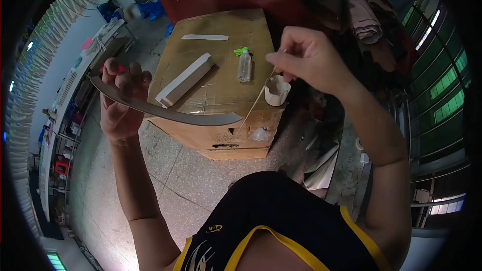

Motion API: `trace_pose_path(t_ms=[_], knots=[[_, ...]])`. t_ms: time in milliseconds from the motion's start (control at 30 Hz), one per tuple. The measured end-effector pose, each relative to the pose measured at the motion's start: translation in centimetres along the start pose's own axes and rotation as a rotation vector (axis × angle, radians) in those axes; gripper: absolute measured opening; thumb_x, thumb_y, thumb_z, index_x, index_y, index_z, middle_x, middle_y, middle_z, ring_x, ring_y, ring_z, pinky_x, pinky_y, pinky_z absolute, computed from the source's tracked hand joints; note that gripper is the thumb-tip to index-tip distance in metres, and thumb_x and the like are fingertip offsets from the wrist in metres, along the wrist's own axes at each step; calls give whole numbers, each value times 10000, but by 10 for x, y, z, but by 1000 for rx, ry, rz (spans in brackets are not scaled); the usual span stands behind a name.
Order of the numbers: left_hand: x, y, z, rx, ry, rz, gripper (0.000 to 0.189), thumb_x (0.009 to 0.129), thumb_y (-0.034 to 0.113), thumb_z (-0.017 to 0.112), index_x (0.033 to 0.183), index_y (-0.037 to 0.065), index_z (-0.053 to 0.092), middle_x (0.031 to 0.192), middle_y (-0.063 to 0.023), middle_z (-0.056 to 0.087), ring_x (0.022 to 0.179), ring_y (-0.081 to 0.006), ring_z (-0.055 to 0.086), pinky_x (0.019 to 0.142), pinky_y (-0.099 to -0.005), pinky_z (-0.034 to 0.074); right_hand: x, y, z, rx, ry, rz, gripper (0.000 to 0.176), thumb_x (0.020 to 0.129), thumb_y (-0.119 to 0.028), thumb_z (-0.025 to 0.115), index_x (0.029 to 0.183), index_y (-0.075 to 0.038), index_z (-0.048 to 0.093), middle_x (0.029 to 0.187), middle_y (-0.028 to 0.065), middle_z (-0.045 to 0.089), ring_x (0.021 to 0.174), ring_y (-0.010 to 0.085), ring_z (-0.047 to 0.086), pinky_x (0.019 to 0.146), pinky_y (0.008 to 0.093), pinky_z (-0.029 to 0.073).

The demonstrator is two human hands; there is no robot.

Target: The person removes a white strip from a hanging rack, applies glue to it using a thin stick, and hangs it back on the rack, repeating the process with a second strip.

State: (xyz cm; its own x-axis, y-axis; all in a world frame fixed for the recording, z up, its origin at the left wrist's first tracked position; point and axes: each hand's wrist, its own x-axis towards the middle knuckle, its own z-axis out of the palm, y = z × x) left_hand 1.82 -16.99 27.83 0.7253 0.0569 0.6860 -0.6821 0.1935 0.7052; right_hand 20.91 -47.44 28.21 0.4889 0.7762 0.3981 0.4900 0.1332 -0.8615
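Above a cardboard box (226, 95) on a speckled floor (181, 170), head view, items as follows.

1. Left hand (120, 105): raised at the left of the frame, palm toward the camera. Its fingers (131, 78) are curled shut around the left end of the grey strip.
2. Grey strip (165, 113): long, thin and gently bowed, held in the air in front of the box and not resting on it. Its long axis runs from the left hand, upper left, down to the right. The free pointed end aims right, toward the stick.
3. Right hand (309, 60): raised at the upper right, over the far right corner of the box. Thumb and forefinger are pinched closed on the top of the stick; the other fingers are loosely folded.
4. Stick (256, 101): thin and pale. Its long axis slants from the pinch down and to the left, passing just beside the white cup. Its lower tip hangs just right of the strip's pointed end. Whether the two touch cannot be told. The right hand is the nearer hand to that meeting point.
5. White cup (276, 90): upright at the box's right edge, below the right hand.
6. Clear bottle (244, 65): green cap, upright, just left of the cup.
7. White block (185, 80): long, lying diagonally on the box, behind the strip.
8. White slip (205, 37): flat, at the far side of the box top.
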Motion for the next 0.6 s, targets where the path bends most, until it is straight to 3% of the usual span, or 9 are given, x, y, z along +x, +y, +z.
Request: trace_pose_path(t_ms=[233,300,400,433,567,600], knots=[[-5,-11,-10,-111,64,-28,590,710,85,705,1224,91,416,758,26,538,895,-151,471,908,-334,366,8,-44,-57,-376,315,-173,233,920,-123,624,727,-94,495,661,-17,571,525,18,491,494,155,402],[-4,-19,-11,-131,73,-37,587,714,79,702,1229,90,420,762,23,538,888,-152,483,913,-339,371,12,-38,-58,-507,349,-142,248,885,-160,661,725,-61,499,597,1,552,521,51,524,493,209,416],[0,-30,-11,-244,78,-65,511,738,42,689,1189,97,455,786,8,540,849,-155,502,907,-342,384,17,-14,-46,-735,286,-94,258,897,-134,648,721,-72,470,615,-21,550,520,38,514,487,191,403],[2,-33,-10,-232,82,-51,511,738,42,689,1189,97,455,786,8,540,849,-155,502,907,-342,384,16,-11,-35,-800,296,-69,265,873,-127,665,715,-46,468,587,8,543,513,56,522,484,225,399],[9,-42,-10,-264,72,-69,487,731,41,698,1161,106,480,799,-24,530,845,-164,507,883,-336,395,9,24,-4,-685,156,28,240,839,-117,689,729,-8,505,591,61,540,550,80,513,510,265,413],[12,-43,-7,-278,67,-86,500,733,44,710,1179,102,492,798,-10,548,855,-157,506,871,-326,398,7,36,0,-646,97,81,228,830,-128,690,744,-1,521,606,92,560,556,129,541,528,288,432]])
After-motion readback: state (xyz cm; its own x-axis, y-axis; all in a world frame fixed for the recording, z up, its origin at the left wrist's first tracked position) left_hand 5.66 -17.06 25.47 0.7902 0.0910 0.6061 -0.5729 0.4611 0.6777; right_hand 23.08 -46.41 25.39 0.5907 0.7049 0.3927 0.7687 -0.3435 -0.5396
